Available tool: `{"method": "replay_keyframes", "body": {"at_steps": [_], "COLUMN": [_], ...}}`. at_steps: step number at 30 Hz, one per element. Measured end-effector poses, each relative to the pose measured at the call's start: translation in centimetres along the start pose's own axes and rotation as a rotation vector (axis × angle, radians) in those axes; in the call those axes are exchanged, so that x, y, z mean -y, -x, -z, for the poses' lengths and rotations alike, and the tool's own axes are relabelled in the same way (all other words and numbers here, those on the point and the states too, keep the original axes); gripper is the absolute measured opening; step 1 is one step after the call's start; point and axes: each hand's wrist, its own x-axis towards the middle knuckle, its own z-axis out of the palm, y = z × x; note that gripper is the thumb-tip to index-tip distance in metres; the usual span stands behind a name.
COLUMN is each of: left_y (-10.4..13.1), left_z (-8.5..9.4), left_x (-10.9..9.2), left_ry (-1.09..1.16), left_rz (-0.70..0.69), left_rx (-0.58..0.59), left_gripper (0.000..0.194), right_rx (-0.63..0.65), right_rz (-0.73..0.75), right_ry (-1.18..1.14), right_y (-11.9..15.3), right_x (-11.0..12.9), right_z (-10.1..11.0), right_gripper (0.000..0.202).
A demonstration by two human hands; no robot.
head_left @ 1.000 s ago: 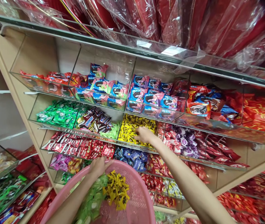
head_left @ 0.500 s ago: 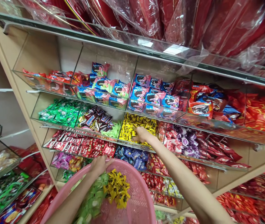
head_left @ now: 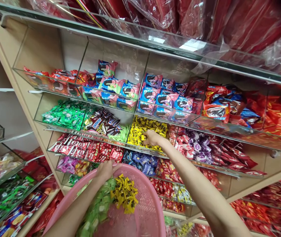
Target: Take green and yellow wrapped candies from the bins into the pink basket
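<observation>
My left hand (head_left: 105, 170) is closed round the far rim of a pink plastic basket (head_left: 148, 194). Inside the basket lie yellow-wrapped candies (head_left: 125, 193) and, partly behind my left forearm, green-wrapped ones (head_left: 97, 207). My right hand (head_left: 152, 137) reaches into a clear shelf bin of yellow candies (head_left: 140, 126). Its fingers are bent down among the wrappers, and their tips are hidden, so what they hold cannot be made out.
Green candies (head_left: 66, 115) and Snickers bars (head_left: 103, 121) fill bins to the left. Pink and purple candies (head_left: 199, 146) lie to the right. Blue cookie packs (head_left: 166, 98) sit above, behind a clear front edge. Blue candies (head_left: 141, 163) are below.
The view has shifted slightly. My right hand remains at the yellow candies with a small change in pose, and my left hand still holds the basket's rim.
</observation>
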Motion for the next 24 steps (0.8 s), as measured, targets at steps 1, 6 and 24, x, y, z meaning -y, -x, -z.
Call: {"method": "replay_keyframes", "body": {"at_steps": [1,6,24], "left_y": [0.0,-0.1,-0.1], "left_z": [-0.1,-0.1,-0.5], "left_x": [0.1,0.1,-0.4], "left_ry": [-0.007,-0.039,-0.102], "left_rz": [0.0,0.013,0.002], "left_rx": [-0.004,0.008,0.005], "left_gripper": [0.066,0.064,0.066], "right_rx": [-0.013,-0.101,0.2], "right_rz": [-0.001,-0.003,0.4], "right_ry": [-0.011,-0.163,-0.466], "right_y": [0.1,0.5,5.9], "right_x": [-0.1,-1.8,5.6], "right_z": [0.2,1.2,-9.1], "right_gripper": [0.027,0.033,0.025]}}
